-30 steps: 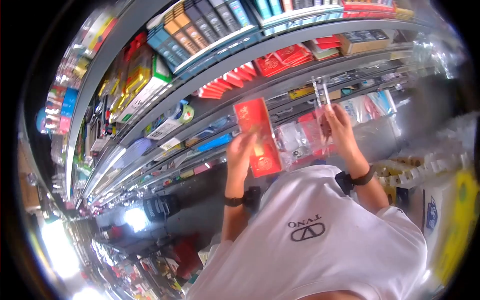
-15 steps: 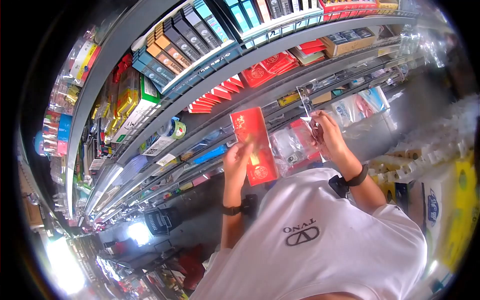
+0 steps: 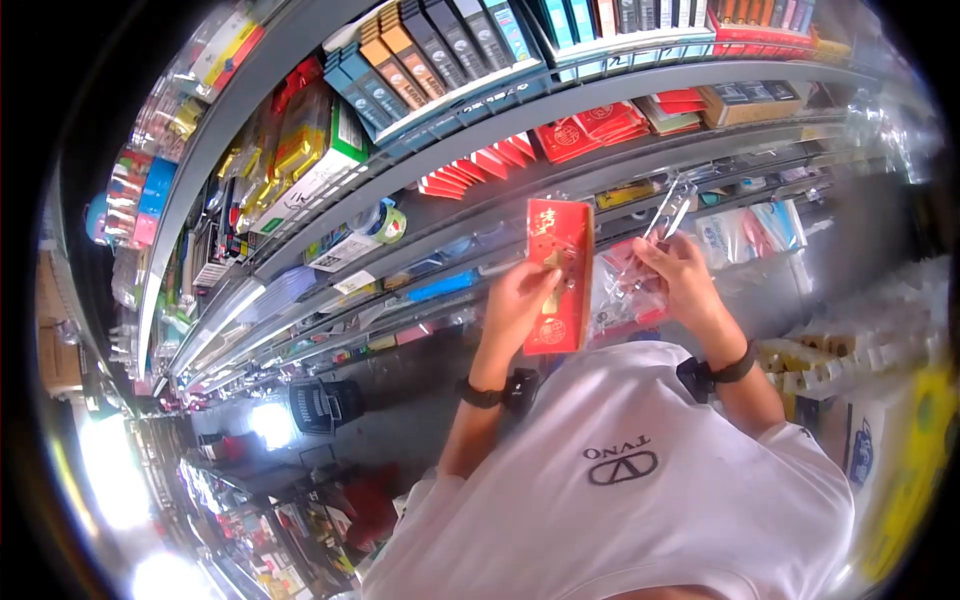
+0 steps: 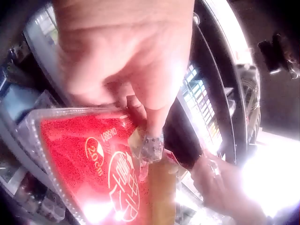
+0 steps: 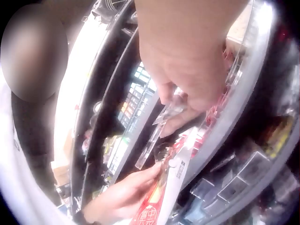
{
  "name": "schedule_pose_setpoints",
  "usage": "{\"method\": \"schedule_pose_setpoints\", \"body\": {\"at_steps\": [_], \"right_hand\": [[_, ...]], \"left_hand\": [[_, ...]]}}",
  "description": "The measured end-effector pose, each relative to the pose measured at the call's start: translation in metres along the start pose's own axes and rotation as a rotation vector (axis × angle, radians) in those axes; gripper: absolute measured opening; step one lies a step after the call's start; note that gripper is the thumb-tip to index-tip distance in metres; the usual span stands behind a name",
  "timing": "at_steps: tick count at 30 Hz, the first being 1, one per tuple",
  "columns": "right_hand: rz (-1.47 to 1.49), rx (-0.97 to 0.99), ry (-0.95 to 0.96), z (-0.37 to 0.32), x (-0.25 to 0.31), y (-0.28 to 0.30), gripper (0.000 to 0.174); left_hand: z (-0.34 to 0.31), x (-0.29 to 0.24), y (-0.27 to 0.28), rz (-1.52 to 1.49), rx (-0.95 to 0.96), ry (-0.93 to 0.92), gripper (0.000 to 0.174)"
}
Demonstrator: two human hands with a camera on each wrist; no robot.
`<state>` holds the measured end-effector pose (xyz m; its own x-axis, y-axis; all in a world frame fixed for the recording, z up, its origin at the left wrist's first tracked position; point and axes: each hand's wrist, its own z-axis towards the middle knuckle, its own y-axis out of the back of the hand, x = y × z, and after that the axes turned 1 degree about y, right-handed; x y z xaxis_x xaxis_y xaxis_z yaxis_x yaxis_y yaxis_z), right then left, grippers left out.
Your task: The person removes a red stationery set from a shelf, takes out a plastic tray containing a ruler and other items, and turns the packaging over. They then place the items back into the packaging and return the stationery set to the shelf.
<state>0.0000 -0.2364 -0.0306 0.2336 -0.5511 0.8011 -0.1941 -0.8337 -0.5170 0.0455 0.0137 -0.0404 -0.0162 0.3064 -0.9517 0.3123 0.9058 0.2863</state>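
A red rectangular card (image 3: 572, 322) in a clear plastic sleeve (image 4: 36, 123) is pinched by the left hand (image 3: 518, 305), before grey metal shelves (image 3: 650, 82). Clear plastic packaging (image 3: 674, 206) is pinched by the right hand (image 3: 686, 282); contents indistinct. Slim blue, orange and dark cartons (image 3: 412, 58) are held in a blue display box (image 3: 466, 106).

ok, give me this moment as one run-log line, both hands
left hand: pinching red pack | right hand: pinching clear plastic | both: held up before shelves
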Motion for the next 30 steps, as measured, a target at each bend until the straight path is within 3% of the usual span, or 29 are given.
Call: {"method": "schedule_pose_setpoints", "body": {"at_steps": [3,7,13,16,19,22,25,30], "right_hand": [[-0.081,-0.011,0.057,-0.001,-0.002,-0.018,0.025],[-0.59,-0.114,0.404,0.016,-0.027,-0.016,0.033],[-1.062,-0.262,0.375,0.006,-0.023,-0.026,0.048],[-0.903,-0.183,0.341,0.003,-0.026,-0.026,0.05],[-0.979,-0.166,0.369,-0.002,-0.022,-0.029,0.049],[-0.757,-0.127,0.258,-0.004,-0.023,-0.024,0.042],[-0.61,-0.083,0.313,0.001,-0.016,-0.013,0.033],[-0.264,-0.105,0.139,-0.002,0.003,0.002,0.03]], "left_hand": [[0.001,-0.003,-0.012,-0.046,0.042,-0.026,0.019],[0.0,-0.007,-0.018,-0.016,0.091,-0.003,0.023],[-0.001,-0.01,-0.027,-0.11,0.148,-0.039,0.025],[0.0,-0.006,-0.03,-0.11,0.161,-0.073,0.024],[0.0,-0.006,-0.031,-0.119,0.159,-0.065,0.024],[-0.001,-0.01,-0.029,-0.162,0.13,-0.02,0.026],[0.001,0.0,-0.016,-0.208,0.063,0.014,0.027],[0.0,0.024,0.011,-0.34,-0.003,0.053,0.029]]}}
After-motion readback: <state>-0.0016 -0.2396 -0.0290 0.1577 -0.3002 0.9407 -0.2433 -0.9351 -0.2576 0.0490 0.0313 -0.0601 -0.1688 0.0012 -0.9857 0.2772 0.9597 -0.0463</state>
